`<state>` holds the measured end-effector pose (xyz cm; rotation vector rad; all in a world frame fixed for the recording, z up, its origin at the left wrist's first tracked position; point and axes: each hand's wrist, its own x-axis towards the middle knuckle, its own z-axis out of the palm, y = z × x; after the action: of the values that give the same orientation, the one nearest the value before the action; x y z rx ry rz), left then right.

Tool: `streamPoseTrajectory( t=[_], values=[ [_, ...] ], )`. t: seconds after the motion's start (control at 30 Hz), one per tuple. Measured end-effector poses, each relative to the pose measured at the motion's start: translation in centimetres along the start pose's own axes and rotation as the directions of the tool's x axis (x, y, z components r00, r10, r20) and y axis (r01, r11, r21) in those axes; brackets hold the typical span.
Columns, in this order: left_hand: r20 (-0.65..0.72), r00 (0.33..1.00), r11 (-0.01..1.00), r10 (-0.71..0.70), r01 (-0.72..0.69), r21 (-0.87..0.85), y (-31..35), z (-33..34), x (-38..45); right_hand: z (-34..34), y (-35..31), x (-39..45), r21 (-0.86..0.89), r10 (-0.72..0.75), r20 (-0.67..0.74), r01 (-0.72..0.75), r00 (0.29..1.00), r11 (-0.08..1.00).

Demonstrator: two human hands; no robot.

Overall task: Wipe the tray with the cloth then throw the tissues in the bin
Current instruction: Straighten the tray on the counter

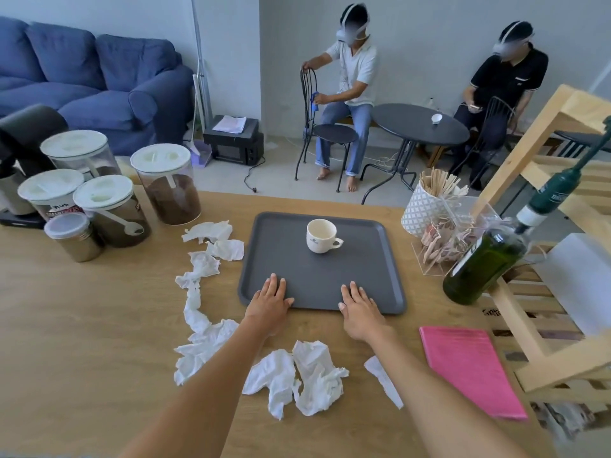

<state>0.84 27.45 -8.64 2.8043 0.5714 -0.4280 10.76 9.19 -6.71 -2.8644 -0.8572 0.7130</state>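
Observation:
A dark grey tray [373, 276] lies on the wooden table with a white cup [322, 235] standing upright near its far edge. My left hand [269, 300] and my right hand [358, 304] rest flat on the tray's near edge, fingers spread, holding nothing. Several crumpled white tissues [304, 371] lie on the table in front of the tray, and more tissues [201, 279] trail along its left side. A folded pink cloth [469, 368] lies flat to the right of my right arm. No bin is in view.
Several lidded jars [165, 183] stand at the back left. A green bottle [486, 259], a clear box of sachets [443, 242] and a cup of wooden sticks [426, 200] stand right of the tray beside a wooden rack [542, 292]. Two seated people are beyond the table.

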Motion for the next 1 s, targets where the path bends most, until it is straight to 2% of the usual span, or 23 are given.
streamPoseTrajectory(
  t=[0.53, 0.87, 1.0],
  values=[
    [-0.004, 0.999, 0.999, -0.036, 0.036, -0.038, 0.7, -1.5, 2.9, -1.5, 0.8, 3.2, 0.011, -0.019, -0.023, 0.019, 1.000, 1.000],
    [0.028, 0.999, 0.999, -0.039, 0.039, -0.014, -0.7, -2.4, 0.9, -1.7, -1.3, 1.7, 0.000, 0.011, 0.007, -0.011, 1.000, 1.000],
    [0.058, 0.998, 0.996, -0.029, 0.033, -0.077, -1.3, -3.0, -0.8, -1.2, -3.0, 0.1, -0.001, -0.003, 0.013, 0.003, 1.000, 1.000]
  ],
)
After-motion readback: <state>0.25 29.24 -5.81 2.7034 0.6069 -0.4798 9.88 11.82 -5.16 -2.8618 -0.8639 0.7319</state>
